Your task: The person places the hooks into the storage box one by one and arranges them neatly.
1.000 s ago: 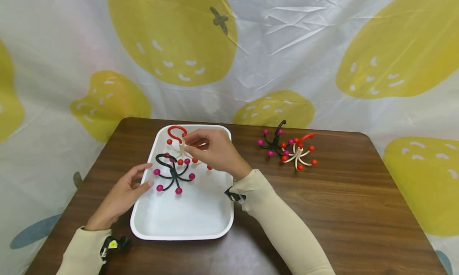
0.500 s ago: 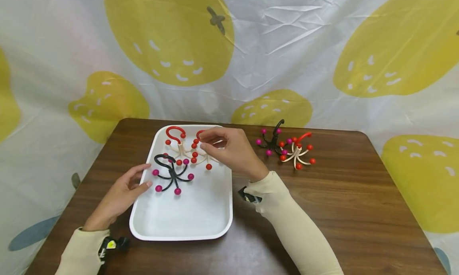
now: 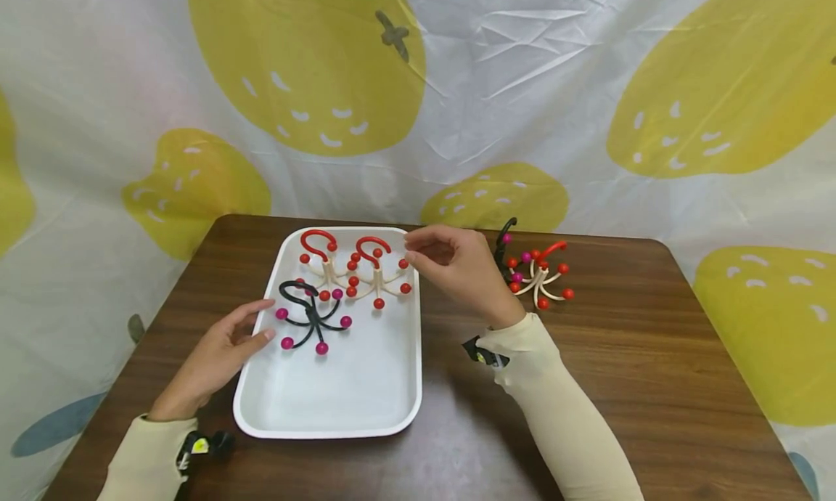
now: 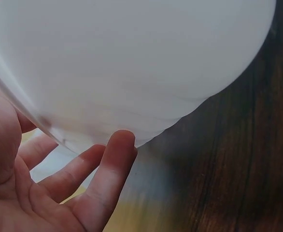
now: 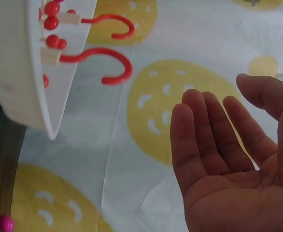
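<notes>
In the head view, a white tray (image 3: pixel 339 414) holds two cream hooks with red curved tops and red ball tips: a left cream hook (image 3: pixel 329 272) and a right cream hook (image 3: pixel 377 279). In front of them stands a black hook (image 3: pixel 313 318) with magenta ball tips. My left hand (image 3: pixel 218 352) rests at the tray's left wall, its fingers (image 4: pixel 115 166) touching the outside in the left wrist view. Above the tray's right rim, my right hand (image 3: pixel 464 269) holds nothing. Its fingers (image 5: pixel 204 130) are extended, thumb apart, in the right wrist view.
On the table right of the tray stand a second black hook (image 3: pixel 501 250), partly hidden behind my right hand, and a third cream hook (image 3: pixel 541 282) with red balls. Behind the brown table (image 3: pixel 627 385) hangs a white cloth (image 3: pixel 496 87) with a yellow fruit print.
My right hand has moved right from the left cream hook, past the right one, to beyond the tray's rim. The right cream hook is now uncovered. The left hand stays at the tray.
</notes>
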`<action>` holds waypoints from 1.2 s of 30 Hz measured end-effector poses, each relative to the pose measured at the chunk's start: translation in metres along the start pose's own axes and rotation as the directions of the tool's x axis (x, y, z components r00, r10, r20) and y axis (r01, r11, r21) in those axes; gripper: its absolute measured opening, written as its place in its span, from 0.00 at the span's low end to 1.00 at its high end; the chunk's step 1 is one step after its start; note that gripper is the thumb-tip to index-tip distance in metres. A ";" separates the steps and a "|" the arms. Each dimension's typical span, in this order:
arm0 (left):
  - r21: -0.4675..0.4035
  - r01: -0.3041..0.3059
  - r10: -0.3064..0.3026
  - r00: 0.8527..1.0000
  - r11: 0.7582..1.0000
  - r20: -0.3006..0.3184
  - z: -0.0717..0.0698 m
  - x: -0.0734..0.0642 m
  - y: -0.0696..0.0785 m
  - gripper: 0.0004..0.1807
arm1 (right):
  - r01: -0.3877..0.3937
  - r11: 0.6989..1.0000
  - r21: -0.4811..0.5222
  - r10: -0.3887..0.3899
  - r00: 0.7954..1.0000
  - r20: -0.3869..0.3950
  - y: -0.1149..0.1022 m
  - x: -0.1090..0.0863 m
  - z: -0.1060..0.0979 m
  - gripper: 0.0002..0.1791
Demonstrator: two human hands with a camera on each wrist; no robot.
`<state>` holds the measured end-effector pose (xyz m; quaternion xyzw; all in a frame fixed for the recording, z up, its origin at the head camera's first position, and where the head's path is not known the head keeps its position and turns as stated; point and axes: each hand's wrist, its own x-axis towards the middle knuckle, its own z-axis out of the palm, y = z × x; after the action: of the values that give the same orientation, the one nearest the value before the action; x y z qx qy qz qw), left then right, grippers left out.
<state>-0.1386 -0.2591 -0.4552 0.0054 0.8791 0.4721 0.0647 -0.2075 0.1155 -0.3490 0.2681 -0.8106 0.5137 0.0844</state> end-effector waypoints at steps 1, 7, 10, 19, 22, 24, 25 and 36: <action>-0.001 0.001 -0.001 1.000 1.000 0.000 0.000 0.000 0.000 0.31 | -0.009 1.000 0.005 0.009 1.000 -0.004 -0.002 -0.001 -0.003 0.12; -0.005 0.018 -0.018 1.000 1.000 0.000 0.002 0.000 0.002 0.31 | -0.078 0.996 0.048 0.080 0.996 -0.032 0.001 -0.011 -0.027 0.13; -0.005 0.024 -0.024 1.000 1.000 0.003 0.001 0.000 0.001 0.31 | -0.070 0.996 0.057 0.074 0.995 -0.072 0.019 -0.016 -0.040 0.14; 0.002 0.025 -0.025 1.000 1.000 0.007 0.000 0.001 -0.001 0.31 | -0.079 0.996 0.032 0.083 0.984 -0.160 0.051 -0.030 -0.076 0.15; 0.003 0.045 -0.045 0.999 0.999 0.010 0.000 0.000 0.000 0.31 | -0.120 0.993 -0.003 0.117 0.977 -0.179 0.046 -0.034 -0.085 0.15; -0.002 0.051 -0.051 0.999 0.999 0.013 0.000 0.000 0.000 0.31 | -0.147 0.989 -0.018 0.141 0.972 -0.187 0.041 -0.036 -0.090 0.14; -0.001 0.054 -0.054 0.998 0.999 0.013 0.000 0.000 0.000 0.31 | -0.156 0.987 -0.026 0.148 0.970 -0.195 0.040 -0.037 -0.093 0.14; -0.004 0.055 -0.055 0.998 0.998 0.015 0.001 0.000 0.002 0.31 | -0.216 0.972 -0.092 0.187 0.949 -0.254 0.078 -0.043 -0.124 0.18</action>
<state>-0.1389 -0.2571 -0.4536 -0.0157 0.8774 0.4721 0.0841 -0.2291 0.2650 -0.3708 0.1133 -0.8463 0.4996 0.1459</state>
